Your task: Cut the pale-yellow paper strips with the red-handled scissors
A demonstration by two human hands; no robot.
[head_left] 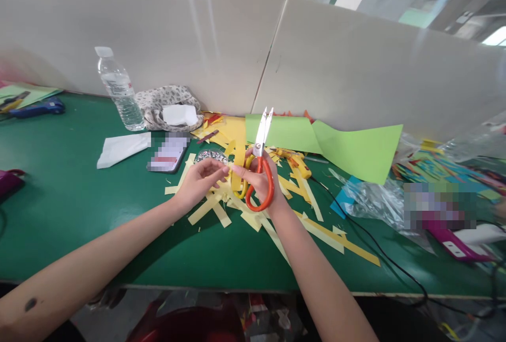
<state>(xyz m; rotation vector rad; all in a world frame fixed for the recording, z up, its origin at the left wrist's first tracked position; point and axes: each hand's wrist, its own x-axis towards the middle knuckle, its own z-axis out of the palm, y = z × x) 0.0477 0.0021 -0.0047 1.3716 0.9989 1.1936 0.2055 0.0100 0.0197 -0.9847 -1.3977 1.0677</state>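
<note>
My right hand (pixel 261 176) holds orange-handled scissors (pixel 260 147), blades pointing up and slightly parted. A yellow paper strip (pixel 239 165) stands upright by its thumb and fingers, with a yellow loop beside it. My left hand (pixel 203 179) is at the left of the strip, fingers curled and thumb and fingertips pressed together; whatever they pinch is too small to make out. Beneath both hands lie many pale yellow paper strips (pixel 221 214). Just behind my left hand is a round black-and-white patterned item (pixel 212 156).
A water bottle (pixel 120 91), a patterned cloth (pixel 169 97) and a phone (pixel 169 152) are at the left. Green paper (pixel 356 147) lies behind, near a yellow glue gun (pixel 296 163); its black cable (pixel 375 242) crosses the right side. Plastic bags (pixel 375 205) lie farther right.
</note>
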